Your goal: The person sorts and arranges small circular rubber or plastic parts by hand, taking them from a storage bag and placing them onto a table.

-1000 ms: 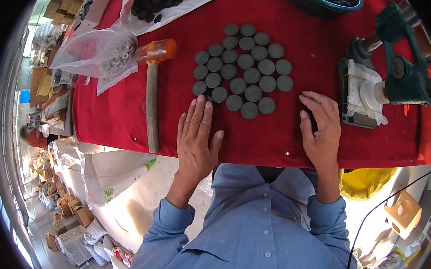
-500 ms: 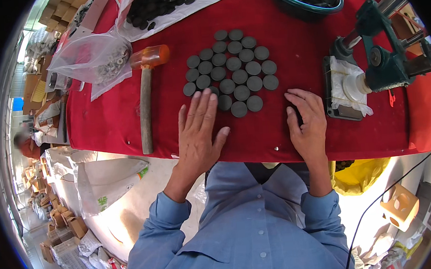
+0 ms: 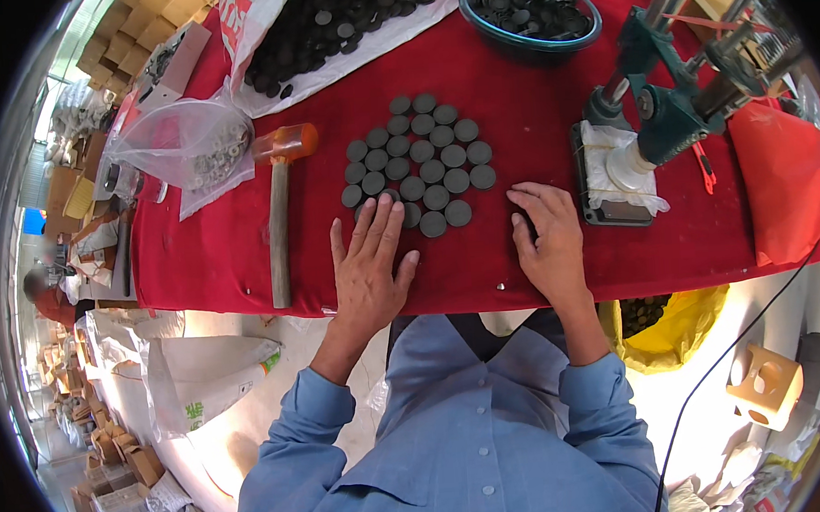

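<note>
Several flat black discs [image 3: 431,171] lie in a loose cluster on the red tablecloth [image 3: 514,268]. At the cluster's near left edge rests my left hand [image 3: 369,263], palm down and fingers stretched out, its fingertips over a disc or two that they partly hide. My right hand [image 3: 552,240] lies on the cloth to the right of the discs, fingers slightly bent and thumb apart, holding nothing. Left of my left hand is a mallet with an orange head [image 3: 288,142] and a wooden handle [image 3: 280,236].
A green hand press [image 3: 641,120] stands at the right, beside a red bag [image 3: 786,181]. Behind the cluster are a bowl of black discs [image 3: 531,9] and a white sack [image 3: 324,73] with more. A clear bag of small rings [image 3: 192,152] lies left; a yellow bag [image 3: 678,333] sits below the table.
The whole view has shifted, showing more of the sack, bowl and press. Both hands stay in nearly the same places beside the discs, which look unmoved on the cloth.
</note>
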